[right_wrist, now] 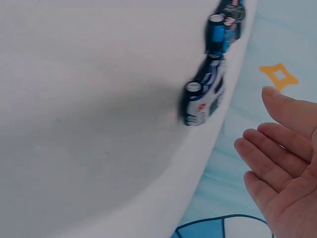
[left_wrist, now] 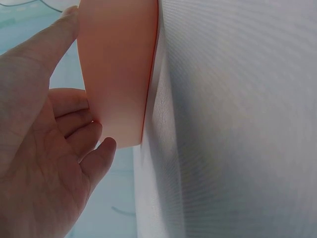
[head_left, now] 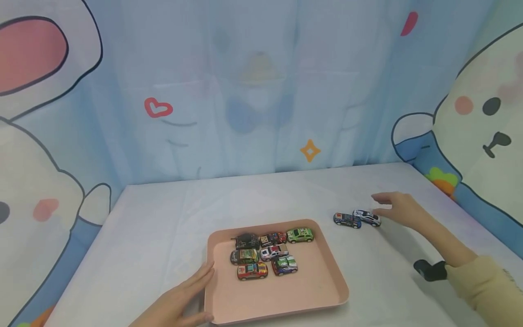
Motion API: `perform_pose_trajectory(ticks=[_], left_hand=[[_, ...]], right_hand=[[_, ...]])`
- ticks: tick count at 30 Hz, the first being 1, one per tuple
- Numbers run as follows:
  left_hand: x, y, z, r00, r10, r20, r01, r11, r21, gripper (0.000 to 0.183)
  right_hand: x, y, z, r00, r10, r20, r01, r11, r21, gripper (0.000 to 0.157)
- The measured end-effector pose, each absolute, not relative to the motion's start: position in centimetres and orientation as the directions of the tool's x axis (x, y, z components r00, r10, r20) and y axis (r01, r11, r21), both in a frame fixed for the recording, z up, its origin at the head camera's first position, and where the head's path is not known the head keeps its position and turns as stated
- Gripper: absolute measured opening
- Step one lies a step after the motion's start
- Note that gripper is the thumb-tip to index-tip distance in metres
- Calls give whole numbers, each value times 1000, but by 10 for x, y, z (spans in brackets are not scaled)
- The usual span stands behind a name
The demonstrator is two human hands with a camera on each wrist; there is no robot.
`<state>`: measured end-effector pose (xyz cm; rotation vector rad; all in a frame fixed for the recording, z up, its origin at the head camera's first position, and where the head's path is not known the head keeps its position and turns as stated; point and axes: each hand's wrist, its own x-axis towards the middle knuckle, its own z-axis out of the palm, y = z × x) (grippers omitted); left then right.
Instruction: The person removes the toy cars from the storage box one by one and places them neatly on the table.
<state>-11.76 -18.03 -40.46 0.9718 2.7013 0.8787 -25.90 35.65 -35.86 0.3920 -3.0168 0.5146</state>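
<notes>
1. White toy car (head_left: 367,218): stands on the white tabletop (head_left: 163,218), to the right of the tray and toward the far edge. Its long axis runs aslant, the left end farther from the person.
2. Blue toy car (head_left: 346,220): lies just beside it on the left, at the end away from the fingers; whether the two touch cannot be told.
3. Right hand (head_left: 398,211): by far the nearer to this pair, above and to the right of the white toy car. Thumb and fingers are apart, nothing between them; the right wrist view shows a gap to both vehicles.
4. Pink tray (head_left: 318,281): holds seven toy cars (head_left: 252,271) grouped toward its far and left sides; bare floor shows at the right and near side. A strip of cloth separates its right wall from the pair.
5. Left hand (head_left: 180,297): fingers rest extended against the tray's left wall, thumb at the near corner, gripping no car.
6. Printed curtain (head_left: 351,54): hangs behind the far edge.
</notes>
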Motion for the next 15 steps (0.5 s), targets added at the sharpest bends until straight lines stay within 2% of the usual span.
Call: perform_pose_trajectory(ticks=[9,15], left_hand=[[-118,-179,-401,-795,607,4,487,635,600,85],[-118,-179,-402,-787,616,33,516,628,583,84]], right_hand=[[-254,340,-343,-959,-260,112,-283,895,-346,51],[-245,314,-332,-950,-281,140,-313,877,-365,53]])
